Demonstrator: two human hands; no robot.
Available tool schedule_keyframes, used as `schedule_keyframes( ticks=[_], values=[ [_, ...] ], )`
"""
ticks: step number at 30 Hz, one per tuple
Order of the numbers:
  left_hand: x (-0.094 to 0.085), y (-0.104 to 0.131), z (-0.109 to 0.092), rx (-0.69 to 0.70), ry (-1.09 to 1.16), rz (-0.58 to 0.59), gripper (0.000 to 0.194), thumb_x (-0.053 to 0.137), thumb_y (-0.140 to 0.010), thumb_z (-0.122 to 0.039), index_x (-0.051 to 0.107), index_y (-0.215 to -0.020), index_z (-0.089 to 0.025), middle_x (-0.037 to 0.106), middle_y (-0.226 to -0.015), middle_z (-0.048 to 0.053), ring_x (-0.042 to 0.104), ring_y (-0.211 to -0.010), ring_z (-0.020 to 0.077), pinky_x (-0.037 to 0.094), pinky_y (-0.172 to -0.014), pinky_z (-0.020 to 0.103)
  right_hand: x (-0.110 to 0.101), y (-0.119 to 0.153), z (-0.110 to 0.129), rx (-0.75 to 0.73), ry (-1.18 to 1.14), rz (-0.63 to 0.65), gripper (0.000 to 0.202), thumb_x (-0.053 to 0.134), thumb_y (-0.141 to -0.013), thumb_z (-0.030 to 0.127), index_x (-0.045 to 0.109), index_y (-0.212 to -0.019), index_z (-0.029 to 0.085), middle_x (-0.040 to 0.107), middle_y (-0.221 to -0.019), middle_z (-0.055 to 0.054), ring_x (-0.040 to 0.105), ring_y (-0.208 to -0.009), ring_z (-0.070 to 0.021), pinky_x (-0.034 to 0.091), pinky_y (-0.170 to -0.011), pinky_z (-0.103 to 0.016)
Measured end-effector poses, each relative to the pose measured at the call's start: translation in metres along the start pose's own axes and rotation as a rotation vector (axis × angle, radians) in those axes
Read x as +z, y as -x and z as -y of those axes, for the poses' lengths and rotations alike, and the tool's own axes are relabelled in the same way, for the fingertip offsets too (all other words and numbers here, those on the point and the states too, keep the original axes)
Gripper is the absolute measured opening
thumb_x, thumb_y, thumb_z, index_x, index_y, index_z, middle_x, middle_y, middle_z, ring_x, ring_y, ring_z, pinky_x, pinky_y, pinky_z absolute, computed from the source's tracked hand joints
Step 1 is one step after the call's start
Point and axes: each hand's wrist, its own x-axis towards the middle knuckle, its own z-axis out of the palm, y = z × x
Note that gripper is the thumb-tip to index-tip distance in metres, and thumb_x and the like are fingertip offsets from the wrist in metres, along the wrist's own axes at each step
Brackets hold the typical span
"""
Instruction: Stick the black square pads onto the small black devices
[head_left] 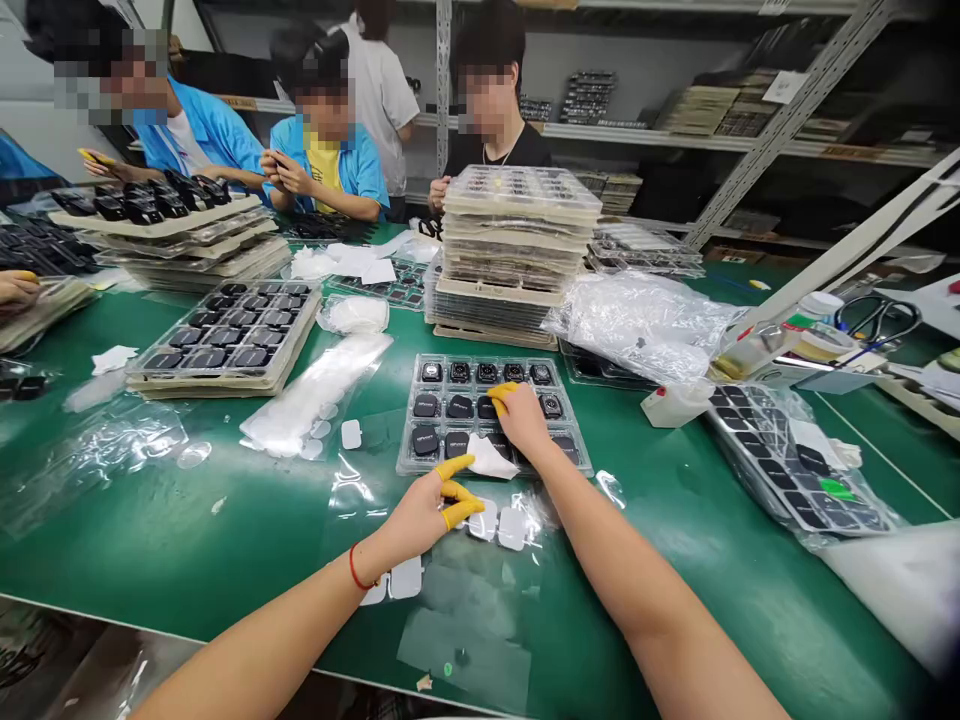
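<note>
**Small dark parts in a clear tray, worked with capped fingertips**

The right hand (523, 420) reaches into the clear tray (491, 415) at the middle of the green table (225, 540). Its yellow-capped fingers are pinched narrow at a small dark part (489, 407) in the middle row; whether they have actually closed on it, I cannot tell. A white cloth (489, 460) lies under the wrist, at 6 o'clock from that part. The left hand (420, 515) rests on the table at 7 o'clock from the tray, its capped fingers loosely curled with nothing clearly gripped, just beside a few thin clear film pieces (499, 522).

To do this well, I judge the pinch should take the part by its sides and come straight up out of its pocket, so that the neighbours stay seated. The left hand is well placed to steady the tray's near edge.

Room is tight. At 12 o'clock a tall stack of trays (517, 250) stands just beyond the tray; at 2 o'clock lies crumpled plastic wrap (645, 320); at 9 o'clock a long white bag (315, 395). The freest surface is toward 6 o'clock, between tray and table edge, though loose films lie scattered there. Co-workers sit well apart at 11 to 12 o'clock.
</note>
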Motion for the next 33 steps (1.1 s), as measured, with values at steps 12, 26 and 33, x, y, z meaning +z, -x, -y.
schedule_keyframes(
  ticks=[12,26,33],
  values=[
    [0.007,0.001,0.001,0.001,0.169,0.068,0.028,0.055,-0.084,-0.041,0.062,-0.093,-0.015,0.066,-0.096,0.01,0.061,-0.091,0.0224,0.045,-0.084,0.037,-0.031,0.022,-0.003,-0.015,0.022,0.107,0.019,0.057,-0.079,0.017,0.064,-0.096,0.017,0.06,-0.098,-0.008,0.058,-0.087,-0.0193,0.044,-0.076,-0.03],
    [0.023,0.009,0.006,0.115,0.104,0.16,0.088,0.066,-0.073,-0.02,0.011,-0.142,-0.025,0.053,-0.119,0.008,0.058,-0.091,0.0196,0.048,-0.077,0.032,-0.027,0.119,0.039,-0.05,-0.594,0.422,0.026,0.055,-0.076,0.015,0.057,-0.102,0.021,0.057,-0.09,-0.004,0.054,-0.073,-0.0155,0.046,-0.065,-0.031],
    [0.016,0.007,0.005,0.1,-0.013,0.152,0.042,0.061,-0.079,-0.026,0.045,-0.117,-0.021,0.055,-0.094,0.003,0.053,-0.076,0.0155,0.046,-0.067,0.028,-0.031,0.128,0.027,-0.134,-0.492,0.328,0.01,0.051,-0.079,0.014,0.057,-0.081,0.021,0.059,-0.082,-0.001,0.053,-0.077,-0.0162,0.042,-0.071,-0.031]
  ],
)
